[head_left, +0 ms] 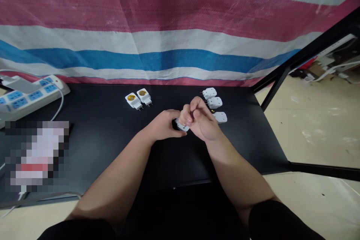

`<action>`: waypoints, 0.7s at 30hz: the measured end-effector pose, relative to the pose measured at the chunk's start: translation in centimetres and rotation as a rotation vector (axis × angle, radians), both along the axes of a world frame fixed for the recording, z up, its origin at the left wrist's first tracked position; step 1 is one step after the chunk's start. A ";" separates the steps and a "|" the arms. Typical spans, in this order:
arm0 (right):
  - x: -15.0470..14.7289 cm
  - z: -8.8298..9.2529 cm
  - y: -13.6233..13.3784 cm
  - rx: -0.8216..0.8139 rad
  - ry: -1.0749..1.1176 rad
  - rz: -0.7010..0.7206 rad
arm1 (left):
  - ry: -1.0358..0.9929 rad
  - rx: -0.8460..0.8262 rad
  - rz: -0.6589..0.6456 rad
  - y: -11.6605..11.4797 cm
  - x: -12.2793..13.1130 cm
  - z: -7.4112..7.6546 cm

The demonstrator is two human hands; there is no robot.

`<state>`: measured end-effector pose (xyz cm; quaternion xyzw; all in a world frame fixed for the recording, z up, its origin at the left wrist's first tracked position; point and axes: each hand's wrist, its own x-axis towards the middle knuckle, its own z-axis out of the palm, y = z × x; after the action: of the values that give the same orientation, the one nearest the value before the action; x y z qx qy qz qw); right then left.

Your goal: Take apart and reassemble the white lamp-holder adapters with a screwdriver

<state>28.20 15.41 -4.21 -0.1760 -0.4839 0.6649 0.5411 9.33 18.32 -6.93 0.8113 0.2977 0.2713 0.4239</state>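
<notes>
My left hand (pixel 164 123) and my right hand (pixel 201 118) meet over the middle of the black table (pixel 98 127). Between them is a small white plug adapter (pixel 181 125), mostly hidden; the left fingers wrap round it and the right fingers pinch at its top. Just beyond my right hand lie three white adapters (pixel 215 102) in a column, face down. Two more white adapters (pixel 138 99) with yellow centres lie side by side to the left, prongs pointing toward me.
A white and blue power strip (pixel 30 95) with a cable sits at the table's left end. A blurred patch covers something at the front left. A striped tarp (pixel 168 26) hangs behind the table. Black frame bars (pixel 309 50) stand at the right.
</notes>
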 end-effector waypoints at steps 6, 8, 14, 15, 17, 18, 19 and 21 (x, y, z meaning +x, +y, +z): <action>0.1 -0.2 -0.1 0.014 -0.055 -0.054 | -0.023 0.094 -0.028 0.2 0.1 -0.2; 0.0 -0.1 -0.3 -0.013 -0.025 -0.039 | -0.022 0.104 -0.052 0.4 0.2 -0.1; -0.7 -0.4 -0.2 0.021 -0.019 -0.102 | -0.045 0.170 -0.029 0.5 0.0 -0.3; -0.7 -0.5 -0.2 0.030 -0.018 -0.114 | -0.042 0.174 -0.023 0.5 0.0 -0.4; -0.8 -0.6 -0.1 0.047 -0.003 -0.137 | -0.040 0.174 -0.025 0.4 0.0 -0.4; -0.8 -0.6 0.0 0.056 0.005 -0.143 | -0.046 0.173 -0.024 0.4 0.0 -0.4; -0.7 -0.6 0.0 0.070 0.010 -0.142 | -0.054 0.171 -0.029 0.4 0.0 -0.3; -0.7 -0.7 0.1 0.113 0.016 -0.122 | -0.072 0.155 -0.060 0.4 0.0 -0.1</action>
<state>27.52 15.49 -4.87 -0.1690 -0.5049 0.6036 0.5934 9.32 18.67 -7.06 0.8399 0.2357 0.3098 0.3782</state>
